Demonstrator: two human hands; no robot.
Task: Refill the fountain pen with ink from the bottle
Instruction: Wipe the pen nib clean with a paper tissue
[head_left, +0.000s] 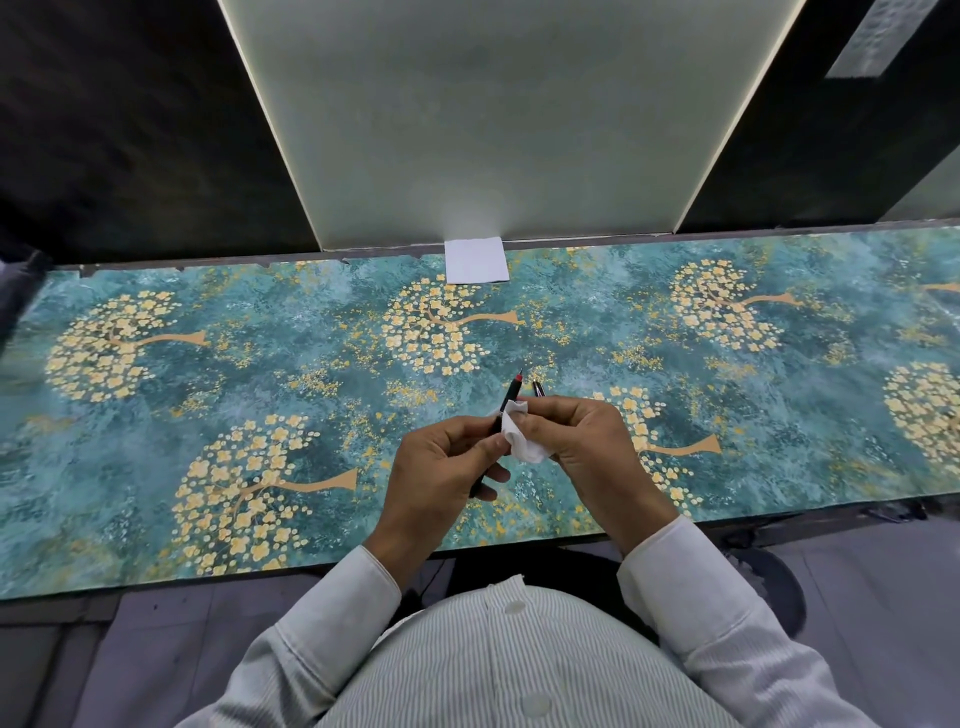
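Head view: we log wiping under way; no ink bottle visible.
Left grip (441, 460): holds pen (506, 402), nib pointing away.
Right grip (582, 441): pinches tissue (522, 441) against pen.
Next, we judge: reassembly.

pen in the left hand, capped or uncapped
Uncapped: the pen in the left hand shows a bare red-tipped end, and the right hand holds a white tissue against it.
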